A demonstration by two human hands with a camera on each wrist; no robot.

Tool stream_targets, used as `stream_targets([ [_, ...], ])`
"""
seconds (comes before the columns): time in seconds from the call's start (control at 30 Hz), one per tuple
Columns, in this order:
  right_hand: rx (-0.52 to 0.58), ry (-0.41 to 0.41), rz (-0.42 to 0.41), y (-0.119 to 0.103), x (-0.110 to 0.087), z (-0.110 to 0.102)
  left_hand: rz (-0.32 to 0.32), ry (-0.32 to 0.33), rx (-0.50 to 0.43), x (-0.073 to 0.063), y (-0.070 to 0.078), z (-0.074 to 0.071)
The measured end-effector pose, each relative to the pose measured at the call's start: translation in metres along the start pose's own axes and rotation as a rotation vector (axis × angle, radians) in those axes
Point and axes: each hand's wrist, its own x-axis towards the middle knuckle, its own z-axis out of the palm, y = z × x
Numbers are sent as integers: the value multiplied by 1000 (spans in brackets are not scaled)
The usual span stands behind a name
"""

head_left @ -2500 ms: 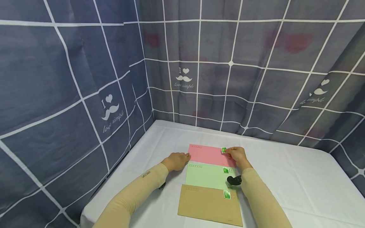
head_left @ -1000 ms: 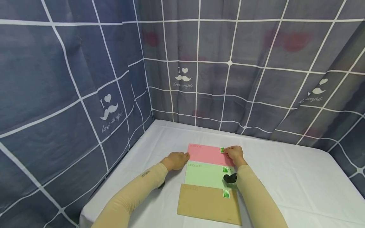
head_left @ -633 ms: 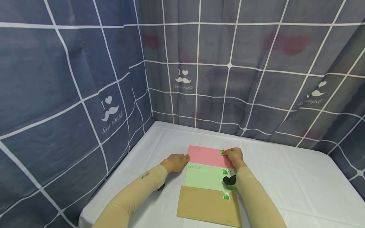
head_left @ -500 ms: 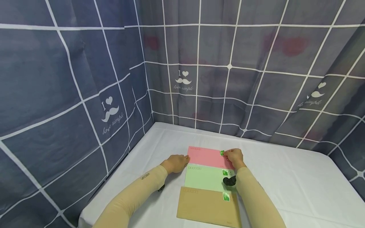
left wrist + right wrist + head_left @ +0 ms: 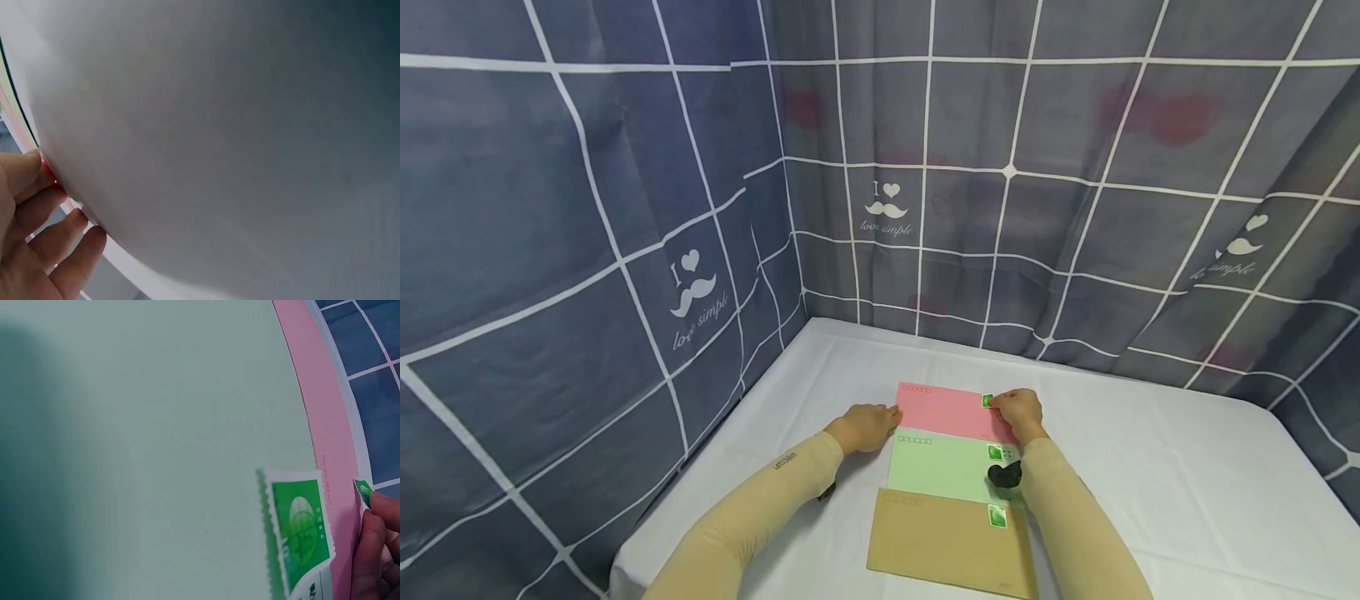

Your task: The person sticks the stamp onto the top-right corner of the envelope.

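A pink envelope (image 5: pixel 943 410) lies flat on the white table, farthest from me. My left hand (image 5: pixel 867 427) is at its left edge, with thumb and index finger pinching the edge and the other fingers resting beside it in the left wrist view. At the envelope's top right corner, my right hand (image 5: pixel 1021 410) pinches a small green postage stamp (image 5: pixel 987 401) by its right side. The stamp lies against the pink paper; whether it is stuck down I cannot tell. In the right wrist view, my thumb and fingertips (image 5: pixel 375 519) partly cover it.
Nearer lie a green envelope (image 5: pixel 940 468) and a brown envelope (image 5: pixel 947 542), each bearing a green stamp at its top right. The green one's stamp (image 5: pixel 303 525) has a lifted edge. A dark gridded curtain (image 5: pixel 970 208) stands behind and left of the table (image 5: pixel 1187 483).
My right wrist has shifted slightly left over the last seconds, with the stamp still pinched at the pink envelope's corner. My left hand has stayed at the left edge.
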Motion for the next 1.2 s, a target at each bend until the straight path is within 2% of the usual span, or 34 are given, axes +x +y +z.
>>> stream_targets([
  [0.4,-84,2,-48,3,2,1,0,3,16,3,0,3],
  [1.2,-148,22,-58,-1,3,4,-4,13,2,4,-1,3],
])
